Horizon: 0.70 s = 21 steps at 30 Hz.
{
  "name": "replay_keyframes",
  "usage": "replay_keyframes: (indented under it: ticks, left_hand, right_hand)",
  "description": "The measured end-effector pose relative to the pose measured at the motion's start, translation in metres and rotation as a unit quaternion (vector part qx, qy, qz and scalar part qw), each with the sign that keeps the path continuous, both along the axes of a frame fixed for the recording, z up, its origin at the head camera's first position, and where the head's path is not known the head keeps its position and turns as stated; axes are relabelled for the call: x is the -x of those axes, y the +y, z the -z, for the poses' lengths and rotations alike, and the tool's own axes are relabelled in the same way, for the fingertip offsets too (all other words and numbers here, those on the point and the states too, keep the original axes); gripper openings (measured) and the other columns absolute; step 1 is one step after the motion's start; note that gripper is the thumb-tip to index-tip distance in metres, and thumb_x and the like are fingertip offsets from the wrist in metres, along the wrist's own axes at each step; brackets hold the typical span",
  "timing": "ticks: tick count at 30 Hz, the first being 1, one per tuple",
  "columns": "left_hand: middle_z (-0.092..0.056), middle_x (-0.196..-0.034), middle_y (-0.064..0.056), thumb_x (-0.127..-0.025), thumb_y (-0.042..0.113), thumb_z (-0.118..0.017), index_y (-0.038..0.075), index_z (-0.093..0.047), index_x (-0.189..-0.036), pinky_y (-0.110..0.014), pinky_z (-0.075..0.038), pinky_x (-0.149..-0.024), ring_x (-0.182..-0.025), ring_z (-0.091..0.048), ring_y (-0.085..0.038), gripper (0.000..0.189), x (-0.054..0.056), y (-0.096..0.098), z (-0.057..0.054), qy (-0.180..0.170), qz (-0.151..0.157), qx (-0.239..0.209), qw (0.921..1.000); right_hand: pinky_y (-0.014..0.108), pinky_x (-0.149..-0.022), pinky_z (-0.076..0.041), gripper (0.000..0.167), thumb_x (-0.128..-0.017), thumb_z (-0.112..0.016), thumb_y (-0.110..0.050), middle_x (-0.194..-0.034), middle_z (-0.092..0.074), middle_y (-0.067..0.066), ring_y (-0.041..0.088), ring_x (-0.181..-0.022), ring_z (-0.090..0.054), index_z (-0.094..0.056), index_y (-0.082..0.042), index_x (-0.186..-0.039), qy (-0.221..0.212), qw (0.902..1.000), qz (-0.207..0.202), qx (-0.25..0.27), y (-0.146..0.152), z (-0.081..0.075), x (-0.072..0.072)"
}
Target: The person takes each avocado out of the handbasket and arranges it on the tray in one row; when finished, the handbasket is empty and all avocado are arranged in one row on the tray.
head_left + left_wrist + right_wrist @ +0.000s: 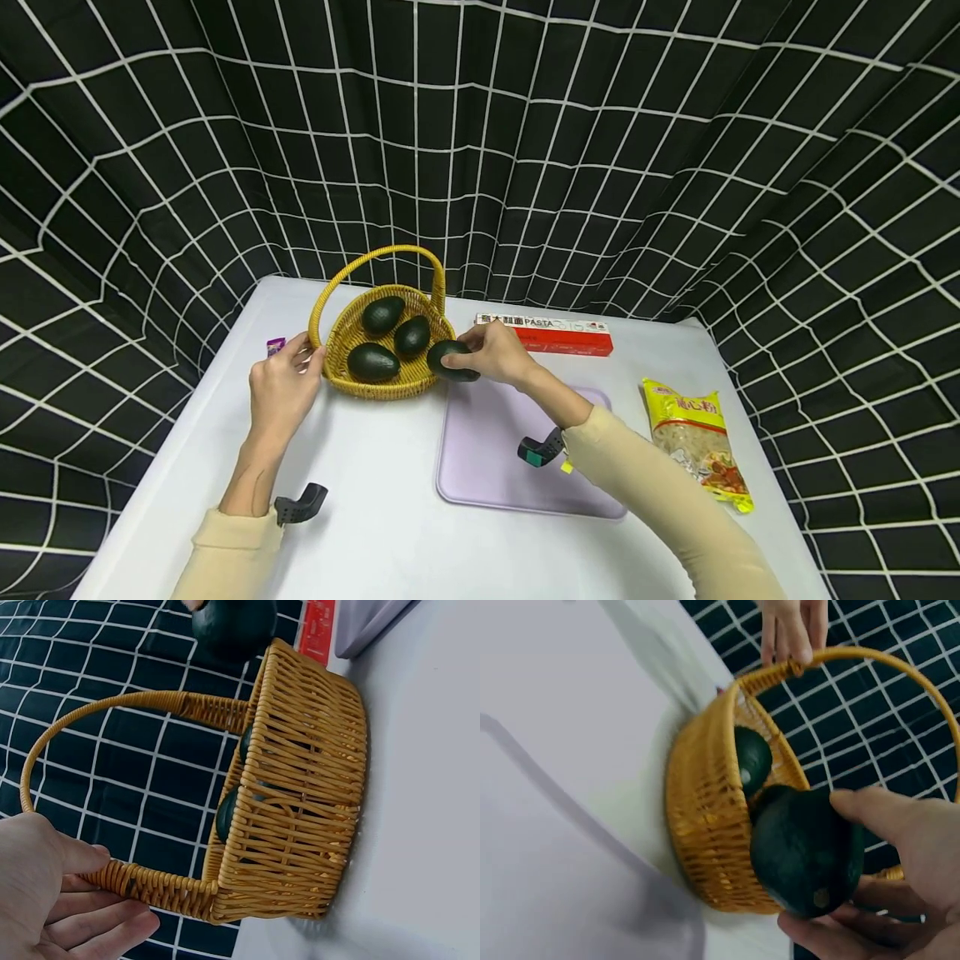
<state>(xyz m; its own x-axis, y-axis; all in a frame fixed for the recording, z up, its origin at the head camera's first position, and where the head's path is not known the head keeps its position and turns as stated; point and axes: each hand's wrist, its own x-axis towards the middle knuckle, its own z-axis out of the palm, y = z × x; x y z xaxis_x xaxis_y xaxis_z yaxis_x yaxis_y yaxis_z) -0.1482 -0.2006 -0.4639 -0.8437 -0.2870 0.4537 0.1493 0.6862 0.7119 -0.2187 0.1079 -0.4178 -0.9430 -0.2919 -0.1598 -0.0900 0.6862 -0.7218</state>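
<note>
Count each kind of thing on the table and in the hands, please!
Dark green oval avocados: 4
Yellow woven basket: 1
Pale purple rectangular tray: 1
Red-and-white pasta box: 1
Yellow plastic food bag: 1
Small purple packet: 1
Total: 9

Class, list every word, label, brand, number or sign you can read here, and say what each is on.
"意大利面 PASTA": on the red and white box.
"心粉", after a character I can't read for certain: on the yellow bag.
Too small or blurred to read: the remaining print on both, and any on the purple packet.
</note>
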Motion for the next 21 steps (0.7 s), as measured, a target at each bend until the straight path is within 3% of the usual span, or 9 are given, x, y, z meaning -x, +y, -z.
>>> replay_keyframes:
  ticks: [6,13,21]
  left_hand:
    - [-0.075,-0.11,-0.029,-0.096,0.004,-0.071,-0.01,-0.07,-0.124,-0.053,-0.064,-0.077,-0.09,-0.078,-0.043,0.032,0.0,-0.002,0.0,-0.003,0.002,-0.006,1.0]
    - [-0.075,-0.11,-0.029,-0.095,0.004,-0.072,-0.01,-0.07,-0.124,-0.051,-0.064,-0.075,-0.089,-0.078,-0.043,0.033,0.001,-0.002,0.001,0.002,0.0,0.0,1.0]
    - [-0.075,-0.108,-0.029,-0.096,0.004,-0.072,-0.011,-0.07,-0.124,-0.05,-0.064,-0.074,-0.088,-0.078,-0.043,0.032,0.001,-0.002,0.002,0.007,0.003,0.001,1.0]
  right_hand:
    - [0.026,-0.07,-0.053,0.045,-0.082,-0.089,-0.032,-0.094,-0.074,0.006,0.019,-0.091,-0.065,-0.077,-0.004,-0.115,-0.011,0.9982,0.057,0.011,0.008,0.005,-0.022]
    - [0.029,-0.076,-0.054,0.047,-0.08,-0.09,-0.034,-0.094,-0.076,0.007,0.019,-0.091,-0.066,-0.077,-0.002,-0.111,0.009,0.9917,0.129,0.006,0.022,0.028,-0.041]
    - [0.03,-0.074,-0.055,0.047,-0.079,-0.091,-0.034,-0.09,-0.076,0.008,0.017,-0.082,-0.066,-0.077,-0.001,-0.11,0.039,0.9883,0.148,-0.005,0.029,0.057,-0.056]
